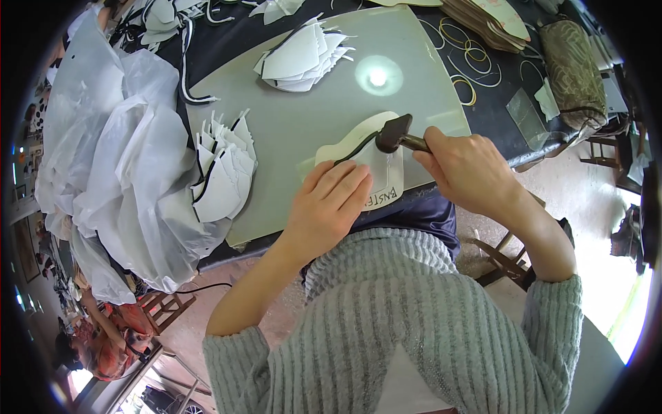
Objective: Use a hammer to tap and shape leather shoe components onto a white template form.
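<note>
My right hand (pixel 472 169) is closed around the handle of a hammer (pixel 394 133). The hammer's dark head rests on or just above a white shoe-upper piece (pixel 378 164) edged with a black strip. Beneath that piece lies a cream-coloured template (pixel 394 195) with handwriting along its near edge. My left hand (pixel 332 200) lies flat with its fingers stretched out over the piece and template, left of the hammer head. Its fingertips touch the white piece near the black edging. Whether the hammer touches the edging cannot be made out.
A grey board (pixel 289 138) covers the table's near part. Two stacks of white pieces lie on it, a far stack (pixel 303 58) and a left stack (pixel 226 165). Clear plastic bags (pixel 131 159) crowd the left. Rings of cord (pixel 472 58) and a patterned roll (pixel 572 72) lie right.
</note>
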